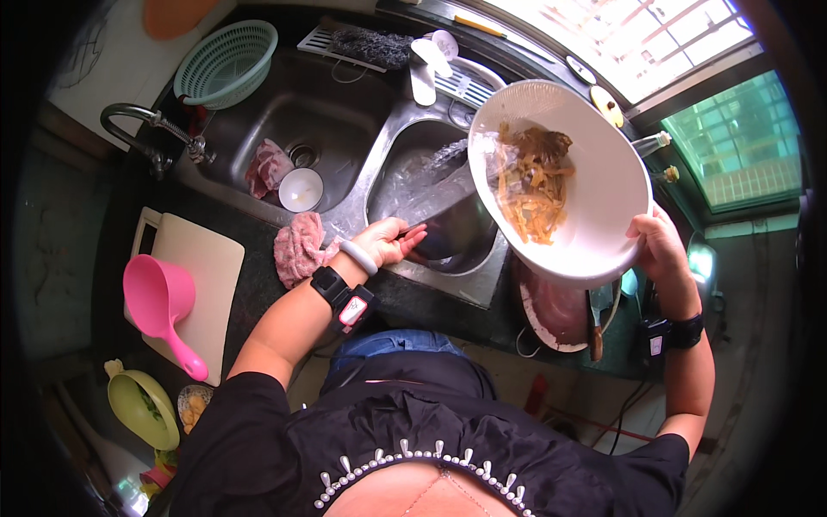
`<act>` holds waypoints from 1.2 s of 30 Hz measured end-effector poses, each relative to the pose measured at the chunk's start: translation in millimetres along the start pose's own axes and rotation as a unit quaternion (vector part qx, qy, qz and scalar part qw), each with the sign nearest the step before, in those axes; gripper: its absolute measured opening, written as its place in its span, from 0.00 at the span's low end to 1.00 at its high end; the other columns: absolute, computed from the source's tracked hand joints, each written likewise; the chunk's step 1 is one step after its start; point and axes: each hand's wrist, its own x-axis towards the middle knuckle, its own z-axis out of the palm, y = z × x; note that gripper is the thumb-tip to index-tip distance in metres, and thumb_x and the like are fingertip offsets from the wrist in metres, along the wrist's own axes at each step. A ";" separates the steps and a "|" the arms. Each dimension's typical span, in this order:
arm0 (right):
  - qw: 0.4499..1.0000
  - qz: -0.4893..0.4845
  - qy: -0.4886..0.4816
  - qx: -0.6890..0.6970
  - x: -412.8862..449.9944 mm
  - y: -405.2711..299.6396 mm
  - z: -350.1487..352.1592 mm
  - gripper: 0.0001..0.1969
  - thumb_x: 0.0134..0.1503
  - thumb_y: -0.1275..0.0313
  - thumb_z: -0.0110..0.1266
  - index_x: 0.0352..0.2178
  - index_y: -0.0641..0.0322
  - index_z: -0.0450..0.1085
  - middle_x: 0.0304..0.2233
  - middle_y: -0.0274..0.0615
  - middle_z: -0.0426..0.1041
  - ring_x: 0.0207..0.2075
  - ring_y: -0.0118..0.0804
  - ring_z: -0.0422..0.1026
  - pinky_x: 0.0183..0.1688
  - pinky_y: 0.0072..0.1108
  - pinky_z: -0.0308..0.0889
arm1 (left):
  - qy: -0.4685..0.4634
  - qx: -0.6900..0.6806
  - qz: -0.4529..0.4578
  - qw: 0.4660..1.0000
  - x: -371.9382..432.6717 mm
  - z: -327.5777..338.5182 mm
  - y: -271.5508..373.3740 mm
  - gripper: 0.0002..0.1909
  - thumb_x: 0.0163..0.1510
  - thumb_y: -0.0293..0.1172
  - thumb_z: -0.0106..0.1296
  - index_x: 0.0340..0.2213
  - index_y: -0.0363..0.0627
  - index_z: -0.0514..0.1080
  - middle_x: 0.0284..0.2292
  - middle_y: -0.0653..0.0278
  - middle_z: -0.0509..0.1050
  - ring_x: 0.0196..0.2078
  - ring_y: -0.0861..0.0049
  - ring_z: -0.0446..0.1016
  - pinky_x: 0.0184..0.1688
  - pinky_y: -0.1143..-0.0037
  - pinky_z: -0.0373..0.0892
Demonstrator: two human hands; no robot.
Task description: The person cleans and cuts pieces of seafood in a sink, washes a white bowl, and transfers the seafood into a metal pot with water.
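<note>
My right hand (659, 242) grips the rim of a large white plastic bowl (601, 213) tilted to the left above the right-hand sink. Brown and yellowish strips of soaked food (536, 187) lie wet inside it. Water (439, 194) pours over its left rim into the steel sink basin (468, 258). My left hand (391, 242) is at the front edge of that basin, palm turned up and fingers spread a little, beside the falling water. I see nothing held in it. A crumpled pink cloth (300, 249) lies just left of my left wrist.
Raw meat (268, 167) and a small white bowl (301, 190) sit in the left basin, near a curved faucet (129, 110). A pink ladle (161, 294) rests on a cutting board (216, 258). A cleaver (598, 316) lies at right. A green basket (226, 64) stands behind.
</note>
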 end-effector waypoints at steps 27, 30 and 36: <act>0.983 -0.137 -0.058 -0.106 48.9 6.0 20.0 0.27 0.38 0.80 0.44 0.45 0.71 0.63 0.33 0.37 0.69 0.32 0.25 0.68 0.36 0.15 0.65 | -0.063 0.319 0.344 0.881 -66.3 42.2 -23.2 0.35 0.45 0.18 0.40 0.55 0.51 0.46 0.43 0.46 0.66 0.30 0.50 0.76 0.19 0.60 0.76; 0.934 -0.249 0.005 -0.258 53.0 12.4 28.4 0.29 0.41 0.78 0.43 0.50 0.66 0.62 0.41 0.49 0.72 0.39 0.38 0.73 0.43 0.22 0.66 | -0.086 0.321 0.343 0.879 -66.9 42.4 -30.4 0.34 0.45 0.18 0.41 0.55 0.51 0.48 0.41 0.49 0.67 0.29 0.53 0.76 0.18 0.61 0.76; 0.740 -0.478 0.116 -0.459 27.2 13.2 70.5 0.31 0.44 0.86 0.42 0.52 0.50 0.63 0.46 0.58 0.67 0.45 0.53 0.70 0.47 0.31 0.67 | -0.067 0.250 0.369 0.893 -65.1 35.7 -30.8 0.34 0.46 0.16 0.38 0.55 0.52 0.49 0.39 0.54 0.67 0.26 0.55 0.74 0.16 0.60 0.75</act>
